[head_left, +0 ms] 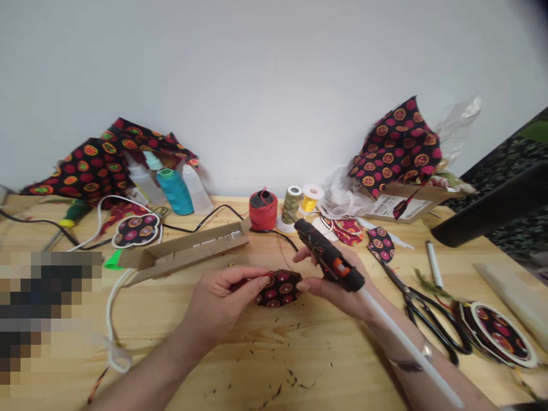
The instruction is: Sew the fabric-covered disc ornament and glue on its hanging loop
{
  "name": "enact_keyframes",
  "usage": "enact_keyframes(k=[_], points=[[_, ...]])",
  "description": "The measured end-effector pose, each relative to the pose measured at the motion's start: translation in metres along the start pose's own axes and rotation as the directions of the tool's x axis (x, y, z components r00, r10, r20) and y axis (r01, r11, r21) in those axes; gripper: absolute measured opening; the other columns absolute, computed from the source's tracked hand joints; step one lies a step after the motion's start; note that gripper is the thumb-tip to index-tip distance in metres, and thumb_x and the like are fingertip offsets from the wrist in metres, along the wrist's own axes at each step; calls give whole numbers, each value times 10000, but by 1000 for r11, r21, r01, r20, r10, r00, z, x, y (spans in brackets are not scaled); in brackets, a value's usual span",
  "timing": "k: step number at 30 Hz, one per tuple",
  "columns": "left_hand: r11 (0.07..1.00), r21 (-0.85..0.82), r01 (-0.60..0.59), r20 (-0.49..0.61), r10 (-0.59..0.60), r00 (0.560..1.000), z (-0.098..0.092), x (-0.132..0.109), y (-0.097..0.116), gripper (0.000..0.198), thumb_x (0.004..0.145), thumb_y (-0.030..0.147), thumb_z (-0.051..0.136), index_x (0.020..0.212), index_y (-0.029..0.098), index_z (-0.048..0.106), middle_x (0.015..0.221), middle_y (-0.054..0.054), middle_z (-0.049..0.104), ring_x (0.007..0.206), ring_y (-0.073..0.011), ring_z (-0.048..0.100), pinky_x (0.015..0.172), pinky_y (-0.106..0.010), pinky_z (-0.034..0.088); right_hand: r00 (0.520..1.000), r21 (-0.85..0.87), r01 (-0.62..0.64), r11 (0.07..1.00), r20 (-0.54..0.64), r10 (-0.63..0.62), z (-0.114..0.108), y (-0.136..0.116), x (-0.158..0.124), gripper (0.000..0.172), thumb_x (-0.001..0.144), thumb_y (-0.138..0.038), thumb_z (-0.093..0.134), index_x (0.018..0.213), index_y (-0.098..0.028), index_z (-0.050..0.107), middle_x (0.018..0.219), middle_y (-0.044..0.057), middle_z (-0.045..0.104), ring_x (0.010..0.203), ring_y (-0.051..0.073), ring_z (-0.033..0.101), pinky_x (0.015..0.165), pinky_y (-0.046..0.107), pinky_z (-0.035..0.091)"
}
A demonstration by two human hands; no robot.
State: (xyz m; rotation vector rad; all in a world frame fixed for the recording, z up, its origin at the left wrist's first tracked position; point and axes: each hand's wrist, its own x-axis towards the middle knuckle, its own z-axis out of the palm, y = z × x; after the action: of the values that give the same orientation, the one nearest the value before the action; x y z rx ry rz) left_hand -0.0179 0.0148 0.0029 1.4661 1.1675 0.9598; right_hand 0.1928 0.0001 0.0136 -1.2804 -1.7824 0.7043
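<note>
Between my hands, above the wooden table, is a small patterned fabric piece (279, 290), dark with red and orange round motifs. My left hand (229, 299) pinches its left edge between thumb and fingers. My right hand (338, 288) is wrapped round a black hot glue gun (329, 257), whose nozzle points up and left. A long white glue stick (411, 342) sticks out of the gun's back towards me. The right thumb tip is at the fabric piece's right edge. The gun's handle is hidden in my right palm.
Behind my hands stand an open cardboard box (197, 248), a red thread spool (262, 211) and a teal thread spool (175, 191). Black scissors (422, 308) lie to the right, near a fabric-covered oval piece (499, 331). Dark scraps litter the table (240, 365). A black cord runs behind the box.
</note>
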Motion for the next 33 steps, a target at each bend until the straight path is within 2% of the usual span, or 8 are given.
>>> enact_keyframes(k=[2,8,11,15,19,26,33], points=[[1000,-5,3,20,-3,1000,1,-1,-1,126,702,227,650,774,268,745,763,20,756,693,-165,697,643,-230,567,999,20,-4,1000,45,3,5,2,-1,312,658,-350,723,892,-194,587,797,14,590,622,125,500,535,243,420],[1000,21,-1,1,1,1000,5,-2,-3,112,696,231,659,771,240,741,751,12,756,682,-167,694,636,-232,566,997,68,-4,998,73,-1,14,3,-4,145,708,-204,648,807,-182,544,703,-17,565,565,98,474,515,214,401],[999,34,-11,0,11,1000,5,-2,-4,120,703,240,651,787,231,737,775,3,757,703,-171,694,655,-239,567,998,93,-22,995,69,16,15,2,-4,132,712,-179,627,805,-180,533,701,-17,566,569,98,478,524,215,408],[998,56,-27,-18,28,999,3,-1,-5,219,702,253,661,912,216,712,891,-17,748,815,-182,685,748,-263,554,998,126,-37,991,55,31,16,3,-3,146,687,-134,624,794,-180,536,703,-21,565,596,100,491,552,213,424],[997,55,-47,-5,47,999,1,0,-5,233,716,269,646,933,206,701,938,-26,739,855,-183,677,772,-269,546,998,150,-65,987,36,60,15,6,-1,128,682,-143,633,774,-177,550,682,-28,550,589,96,491,545,204,422],[996,70,-60,3,60,998,1,0,-1,256,657,237,693,912,228,711,900,-6,746,793,-186,682,723,-265,551,988,206,-154,966,9,156,9,10,2,121,692,-183,644,750,-173,538,687,-31,533,599,89,492,547,198,432],[991,136,18,-155,4,988,-3,4,-2,122,664,267,693,774,239,738,780,3,754,749,-185,673,732,-263,525,984,186,-177,966,44,172,10,13,1,105,702,-200,630,766,-176,550,694,-22,545,595,96,488,539,211,425]])
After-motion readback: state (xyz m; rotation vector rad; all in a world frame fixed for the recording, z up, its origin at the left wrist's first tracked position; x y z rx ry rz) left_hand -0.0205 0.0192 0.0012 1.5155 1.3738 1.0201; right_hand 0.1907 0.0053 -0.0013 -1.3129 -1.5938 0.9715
